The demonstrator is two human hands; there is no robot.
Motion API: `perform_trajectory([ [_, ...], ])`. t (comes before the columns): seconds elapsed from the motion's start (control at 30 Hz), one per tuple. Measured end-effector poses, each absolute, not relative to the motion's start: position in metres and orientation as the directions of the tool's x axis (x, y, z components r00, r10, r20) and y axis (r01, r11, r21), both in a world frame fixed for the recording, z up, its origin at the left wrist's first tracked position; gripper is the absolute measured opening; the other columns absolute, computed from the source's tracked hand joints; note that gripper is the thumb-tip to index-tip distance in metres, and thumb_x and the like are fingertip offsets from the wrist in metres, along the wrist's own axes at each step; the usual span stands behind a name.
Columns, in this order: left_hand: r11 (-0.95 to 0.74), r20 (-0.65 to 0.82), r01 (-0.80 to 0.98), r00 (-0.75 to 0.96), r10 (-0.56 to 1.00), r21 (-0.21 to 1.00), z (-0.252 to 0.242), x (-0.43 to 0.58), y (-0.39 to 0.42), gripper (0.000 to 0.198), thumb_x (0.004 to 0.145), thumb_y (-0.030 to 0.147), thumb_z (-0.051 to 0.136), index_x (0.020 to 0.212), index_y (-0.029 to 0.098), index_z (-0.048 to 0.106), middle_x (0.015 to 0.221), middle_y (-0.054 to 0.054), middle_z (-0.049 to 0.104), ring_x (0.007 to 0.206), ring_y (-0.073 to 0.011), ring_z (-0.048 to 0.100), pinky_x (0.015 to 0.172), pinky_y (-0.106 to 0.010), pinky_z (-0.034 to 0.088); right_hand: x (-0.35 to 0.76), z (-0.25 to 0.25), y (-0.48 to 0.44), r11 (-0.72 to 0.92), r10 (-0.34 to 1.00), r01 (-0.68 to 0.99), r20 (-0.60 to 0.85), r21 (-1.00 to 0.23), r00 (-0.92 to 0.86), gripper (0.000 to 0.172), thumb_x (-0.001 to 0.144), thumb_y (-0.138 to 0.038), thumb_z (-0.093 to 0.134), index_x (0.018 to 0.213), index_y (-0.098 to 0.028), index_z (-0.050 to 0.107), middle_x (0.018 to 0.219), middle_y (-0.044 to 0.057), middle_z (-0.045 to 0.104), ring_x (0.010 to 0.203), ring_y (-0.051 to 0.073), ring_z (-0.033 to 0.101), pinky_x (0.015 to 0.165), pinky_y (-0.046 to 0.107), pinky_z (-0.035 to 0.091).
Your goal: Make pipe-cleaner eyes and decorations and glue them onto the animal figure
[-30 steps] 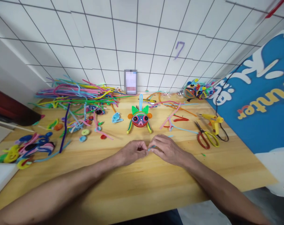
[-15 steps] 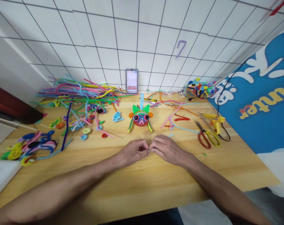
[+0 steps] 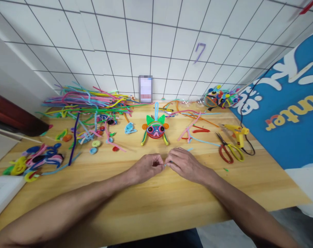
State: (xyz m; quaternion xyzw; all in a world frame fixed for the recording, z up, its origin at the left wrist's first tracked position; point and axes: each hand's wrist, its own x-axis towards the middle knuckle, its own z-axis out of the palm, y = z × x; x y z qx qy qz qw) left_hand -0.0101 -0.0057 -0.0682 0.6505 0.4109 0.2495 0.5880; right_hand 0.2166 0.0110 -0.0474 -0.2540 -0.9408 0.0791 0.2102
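My left hand (image 3: 148, 168) and my right hand (image 3: 183, 163) meet low over the middle of the table, both closed in a pinch. Between their fingertips shows a tiny bit of light blue pipe cleaner (image 3: 165, 165); most of it is hidden by the fingers. Just beyond them lies a colourful pipe-cleaner animal head (image 3: 155, 130) with green ears, black eyes, orange balls at its sides and a light blue loop (image 3: 156, 111) on top. A short light blue scrap (image 3: 190, 149) lies right behind my right hand.
Scissors (image 3: 225, 153) and a yellow glue gun (image 3: 238, 132) with a black cord lie at the right. Many pipe cleaners (image 3: 86, 98) are heaped at the back left, with coiled pieces (image 3: 96, 143) before them. A phone (image 3: 145, 90) leans on the tiled wall.
My hands stay pinched together in almost the same place, with only slight finger movement. The view has shifted a little; the things on the table lie as before.
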Motion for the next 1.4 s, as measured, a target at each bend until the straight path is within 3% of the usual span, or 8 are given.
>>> perform_trajectory([
  [0.67,0.024,-0.143,0.214,0.56,0.816,0.977,-0.0631,-0.0079,-0.0067,0.02,0.081,0.037,0.06,0.079,0.018,0.055,0.069,0.004,0.05,0.064,-0.0102,0.04,0.061,-0.023,0.035,0.2155,-0.0487,0.0105,0.882,0.471,0.424,0.4,-0.206,-0.786,0.02,0.107,-0.022,0.051,0.094,-0.019,0.066,0.085,0.003,0.067,0.08,0.018,0.058,0.078,0.032,0.043],
  [1.4,-0.139,-0.084,0.353,0.548,0.832,0.925,-0.0654,-0.014,-0.005,0.014,0.089,0.027,0.057,0.083,0.016,0.061,0.073,0.002,0.059,0.066,-0.011,0.048,0.063,-0.022,0.038,0.2166,-0.0455,0.0108,0.862,0.507,0.452,0.409,-0.229,-0.759,0.012,0.101,-0.016,0.058,0.092,-0.019,0.065,0.086,0.003,0.067,0.082,0.019,0.06,0.08,0.033,0.045],
])
